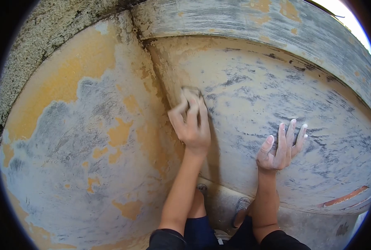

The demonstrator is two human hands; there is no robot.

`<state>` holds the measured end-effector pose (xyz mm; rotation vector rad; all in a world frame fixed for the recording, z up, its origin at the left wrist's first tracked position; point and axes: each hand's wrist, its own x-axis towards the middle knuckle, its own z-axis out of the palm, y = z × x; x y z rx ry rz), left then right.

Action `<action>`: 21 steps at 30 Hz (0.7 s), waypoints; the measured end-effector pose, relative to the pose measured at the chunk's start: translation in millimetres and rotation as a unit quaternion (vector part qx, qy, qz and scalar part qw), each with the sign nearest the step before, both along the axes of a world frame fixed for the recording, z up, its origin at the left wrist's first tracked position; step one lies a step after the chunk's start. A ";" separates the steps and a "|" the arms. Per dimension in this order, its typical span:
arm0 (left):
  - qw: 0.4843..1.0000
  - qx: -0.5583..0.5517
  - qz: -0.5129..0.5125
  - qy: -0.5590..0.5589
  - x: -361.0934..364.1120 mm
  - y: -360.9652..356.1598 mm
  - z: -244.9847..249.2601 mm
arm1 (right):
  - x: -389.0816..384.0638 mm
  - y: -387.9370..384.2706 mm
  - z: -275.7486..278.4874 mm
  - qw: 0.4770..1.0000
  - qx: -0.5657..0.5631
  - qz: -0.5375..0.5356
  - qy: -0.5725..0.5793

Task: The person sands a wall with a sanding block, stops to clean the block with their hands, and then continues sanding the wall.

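Blurred by motion, my left hand (190, 127) is closed over a small grey-brown piece of sandpaper (191, 90). It presses against the wall panel (243, 104) close to the inside corner; most of the sandpaper is hidden under the fingers. The panel is pale cream with dark scuffed streaks. Farther right, my right hand (282, 148) is held up in front of the same panel, empty, palm turned up and fingers apart. White dust coats its fingers and thumb.
On the left is another wall (89, 146) with grey patches and peeling yellow paint. A scraped ledge (218, 21) runs above the panel, and rough concrete (39, 46) borders the upper left. My shoe (242, 204) stands on the floor (302, 225). A reddish strip (345, 196) marks the lower right.
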<state>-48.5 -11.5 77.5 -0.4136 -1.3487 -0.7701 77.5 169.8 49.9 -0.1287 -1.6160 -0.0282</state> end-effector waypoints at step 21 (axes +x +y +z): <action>0.999 0.017 -0.001 0.030 -21.4 -5.5 62.4 | -1.5 1.1 -0.7 1.000 0.003 0.004 0.008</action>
